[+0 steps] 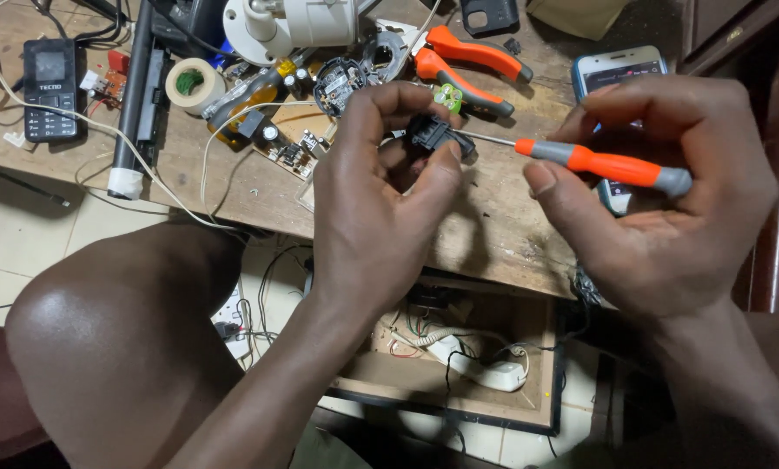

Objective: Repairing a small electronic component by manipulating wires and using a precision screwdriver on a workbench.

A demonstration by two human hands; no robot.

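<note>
A black keypad phone point(50, 87) and a roll of beige tape point(195, 84) lie far left on the worn wooden bench point(493, 234). The left hand point(381, 200) pinches a small black plastic part point(437, 135) (fingers closed around it). The right hand point(676, 200) holds an orange-and-grey screwdriver point(606, 165), its shaft lying horizontal, tip pointing left into the part.

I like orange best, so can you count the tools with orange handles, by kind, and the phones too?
Screwdriver with orange handle, in the right hand: 1
Pliers with orange handles: 1
Phones: 2, a black keypad phone and a smartphone
Total: 4
</note>
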